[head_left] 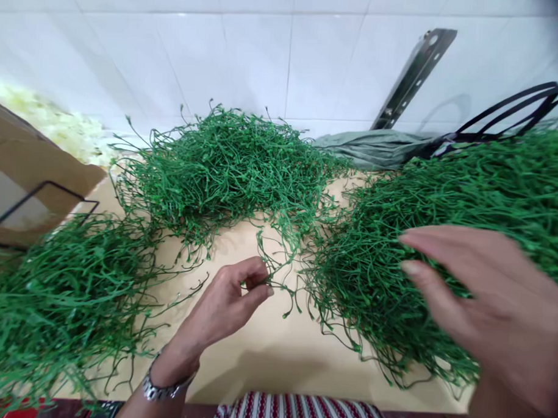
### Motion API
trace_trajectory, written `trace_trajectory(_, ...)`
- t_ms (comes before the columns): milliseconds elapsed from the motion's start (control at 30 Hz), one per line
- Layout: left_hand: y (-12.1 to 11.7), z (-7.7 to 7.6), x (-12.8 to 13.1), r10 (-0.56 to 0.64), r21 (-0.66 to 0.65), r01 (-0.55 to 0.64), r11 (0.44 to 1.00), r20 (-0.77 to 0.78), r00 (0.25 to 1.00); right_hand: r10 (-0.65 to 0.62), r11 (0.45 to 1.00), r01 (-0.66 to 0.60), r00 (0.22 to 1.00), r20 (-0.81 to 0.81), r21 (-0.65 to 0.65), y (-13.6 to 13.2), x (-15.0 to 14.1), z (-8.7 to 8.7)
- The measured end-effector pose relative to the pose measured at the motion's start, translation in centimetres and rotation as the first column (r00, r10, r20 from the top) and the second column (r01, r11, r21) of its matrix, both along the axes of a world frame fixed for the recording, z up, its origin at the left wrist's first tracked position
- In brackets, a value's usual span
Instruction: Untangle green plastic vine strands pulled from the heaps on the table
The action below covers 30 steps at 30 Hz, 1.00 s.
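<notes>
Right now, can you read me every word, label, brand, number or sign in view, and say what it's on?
No readable text shows.
Cardboard box: no lettering visible.
Metal bracket: holes, no legible marking.
Watch band: nothing legible.
Pale marks near the black handles: too small and blurred to read.

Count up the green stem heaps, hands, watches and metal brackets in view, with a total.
Green stem heaps: 3 (left heap, back heap, right heap)
Hands: 2 (left hand, right hand)
Watch: 1
Metal bracket: 1
Total: 7
</notes>
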<state>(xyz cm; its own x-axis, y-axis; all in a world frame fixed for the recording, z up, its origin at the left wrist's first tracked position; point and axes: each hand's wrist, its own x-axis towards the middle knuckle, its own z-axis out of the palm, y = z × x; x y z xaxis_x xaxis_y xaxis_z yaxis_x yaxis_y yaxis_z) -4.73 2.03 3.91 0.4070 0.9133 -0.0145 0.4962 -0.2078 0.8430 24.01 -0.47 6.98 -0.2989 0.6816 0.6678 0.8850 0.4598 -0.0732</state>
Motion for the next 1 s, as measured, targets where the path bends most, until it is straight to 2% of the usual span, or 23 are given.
trace_trajectory(67, -0.6, 0.2, -0.1, -0.051, -0.017, 0.051, 0.999, 0.036, 0.998, 0.197, 0.975, -0.199, 0.98, -0.028, -0.1, 0.0, -3.1, -0.9)
trace_trajectory(167, -1.4, 0.1, -0.4, -0.138, -0.065, 0.147, 0.987, 0.126, 0.982, 0.293, 0.93, -0.304, 0.952, -0.084, -0.205, 0.6, -6.1, -2.4)
trace_trajectory(267, -1.9, -0.3, -1.0, -0.193, -0.107, 0.215, 0.971, 0.188, 0.963, 0.38, 0.864, -0.426, 0.901, -0.21, -0.268, 0.9, -7.0, -3.7)
trace_trajectory(333, -2.0, -0.3, -1.6, -0.191, -0.092, 0.206, 0.974, 0.156, 0.969, 0.403, 0.824, -0.479, 0.871, -0.28, -0.302, 0.8, -7.0, -4.1)
trace_trajectory(433, -2.3, 0.2, -1.9, -0.085, 0.07, 0.08, 0.994, 0.069, 0.994, 0.452, 0.777, -0.539, 0.838, -0.307, -0.326, 0.5, -7.3, -4.4)
trace_trajectory(500, -2.7, 0.7, -1.4, -0.029, 0.224, 0.03, 0.974, -0.006, 1.0, 0.479, 0.754, -0.564, 0.823, -0.304, -0.338, 0.4, -7.7, -4.5)
trace_trajectory(567, -3.0, 0.9, -0.3, -0.055, 0.345, 0.098, 0.934, -0.131, 0.99, 0.482, 0.742, -0.565, 0.824, -0.299, -0.361, 0.3, -8.2, -4.7)
trace_trajectory(667, -3.3, 0.4, 1.2, -0.097, 0.417, 0.205, 0.885, -0.267, 0.959, 0.476, 0.732, -0.555, 0.831, -0.288, -0.394, 0.2, -8.7, -5.0)
trace_trajectory(733, -3.5, -0.3, 1.7, -0.066, 0.398, 0.164, 0.903, -0.248, 0.967, 0.459, 0.748, -0.54, 0.841, -0.288, -0.385, 0.1, -8.9, -5.1)
trace_trajectory(867, -3.7, -1.2, 1.7, 0.015, 0.22, 0.008, 0.976, -0.101, 0.995, 0.425, 0.818, -0.507, 0.85, -0.31, -0.269, -0.2, -9.2, -5.2)
trace_trajectory(1000, -3.8, -1.5, 1.7, 0.044, 0.119, -0.045, 0.992, 0.011, 0.999, 0.474, 0.789, -0.557, 0.82, -0.321, -0.259, -0.3, -9.6, -5.7)
